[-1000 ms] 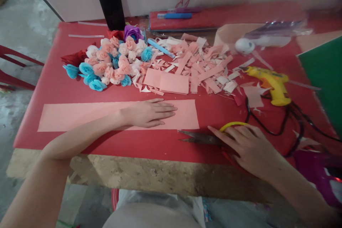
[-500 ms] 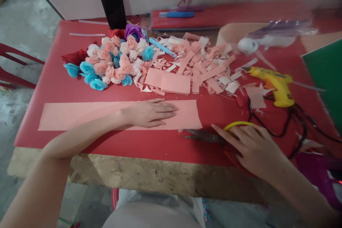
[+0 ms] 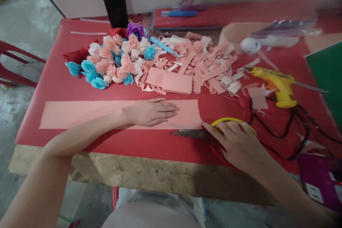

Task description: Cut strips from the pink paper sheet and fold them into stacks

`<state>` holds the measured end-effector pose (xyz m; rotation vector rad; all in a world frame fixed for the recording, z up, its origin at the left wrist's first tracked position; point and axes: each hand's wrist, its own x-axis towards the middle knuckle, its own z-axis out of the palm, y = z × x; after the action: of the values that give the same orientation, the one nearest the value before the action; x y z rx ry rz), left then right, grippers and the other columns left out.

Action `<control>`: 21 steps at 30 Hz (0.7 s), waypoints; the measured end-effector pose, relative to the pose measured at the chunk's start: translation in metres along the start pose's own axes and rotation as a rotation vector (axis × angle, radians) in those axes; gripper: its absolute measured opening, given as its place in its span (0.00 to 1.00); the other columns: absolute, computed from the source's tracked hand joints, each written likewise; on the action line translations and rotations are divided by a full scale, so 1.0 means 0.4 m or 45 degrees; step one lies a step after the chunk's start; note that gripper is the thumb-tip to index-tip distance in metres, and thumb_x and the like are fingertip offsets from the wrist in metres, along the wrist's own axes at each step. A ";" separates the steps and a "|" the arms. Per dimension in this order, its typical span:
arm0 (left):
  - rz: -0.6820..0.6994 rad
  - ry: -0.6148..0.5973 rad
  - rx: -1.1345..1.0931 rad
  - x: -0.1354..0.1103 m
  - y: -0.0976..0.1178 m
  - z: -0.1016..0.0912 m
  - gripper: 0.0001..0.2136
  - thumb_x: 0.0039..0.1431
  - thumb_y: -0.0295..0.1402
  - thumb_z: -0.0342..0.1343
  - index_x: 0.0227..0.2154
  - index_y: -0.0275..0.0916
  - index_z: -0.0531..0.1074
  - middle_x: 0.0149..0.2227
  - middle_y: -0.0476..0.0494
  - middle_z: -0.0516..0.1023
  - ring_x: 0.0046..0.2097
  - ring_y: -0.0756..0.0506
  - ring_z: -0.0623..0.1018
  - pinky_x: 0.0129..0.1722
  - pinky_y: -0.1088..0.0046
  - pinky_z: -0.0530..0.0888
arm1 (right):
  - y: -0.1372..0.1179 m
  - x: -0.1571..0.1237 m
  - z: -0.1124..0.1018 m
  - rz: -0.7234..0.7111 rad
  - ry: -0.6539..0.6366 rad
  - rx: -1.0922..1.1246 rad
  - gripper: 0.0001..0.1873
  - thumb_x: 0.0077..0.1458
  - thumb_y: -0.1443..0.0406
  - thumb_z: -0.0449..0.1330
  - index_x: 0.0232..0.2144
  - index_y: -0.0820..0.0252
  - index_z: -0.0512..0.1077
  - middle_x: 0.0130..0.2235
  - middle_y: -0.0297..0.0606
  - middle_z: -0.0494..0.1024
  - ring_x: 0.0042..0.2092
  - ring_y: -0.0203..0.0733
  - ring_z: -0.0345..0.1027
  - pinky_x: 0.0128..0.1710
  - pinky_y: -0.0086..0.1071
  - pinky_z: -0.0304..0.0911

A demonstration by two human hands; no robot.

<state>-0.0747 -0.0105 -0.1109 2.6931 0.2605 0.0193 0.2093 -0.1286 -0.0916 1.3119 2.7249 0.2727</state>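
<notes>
The thin, floppy paper strip lies along the table's near edge, best pinned flat as my spread-fingered left hand does, while my right hand covers the stiff scissors at its right end, grip unclear.

Matt pink paper strip, dull metal scissor blades, glossy yellow plastic glue gun, rough chipboard table edge

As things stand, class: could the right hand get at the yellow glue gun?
Probably yes: the right hand rests on the scissors, and the glue gun lies beyond it, only black cable between.
</notes>
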 end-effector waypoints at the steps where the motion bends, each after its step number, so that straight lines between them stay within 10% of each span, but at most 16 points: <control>1: 0.001 0.005 0.000 0.000 0.000 0.001 0.21 0.67 0.33 0.35 0.60 0.35 0.57 0.63 0.42 0.58 0.65 0.49 0.56 0.65 0.67 0.47 | -0.002 0.005 0.001 0.010 0.005 0.001 0.23 0.48 0.69 0.52 0.49 0.66 0.66 0.34 0.43 0.72 0.37 0.48 0.60 0.38 0.40 0.53; 21: -0.033 -0.042 0.012 0.005 0.004 0.002 0.21 0.67 0.33 0.35 0.60 0.35 0.56 0.63 0.43 0.57 0.65 0.49 0.55 0.65 0.67 0.47 | -0.033 0.076 0.002 -0.116 0.197 0.065 0.21 0.47 0.72 0.50 0.46 0.72 0.61 0.37 0.48 0.74 0.38 0.48 0.62 0.40 0.39 0.54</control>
<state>-0.0724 -0.0120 -0.1110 2.6968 0.2855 -0.0341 0.1805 -0.1127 -0.0955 1.2222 2.9293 0.3114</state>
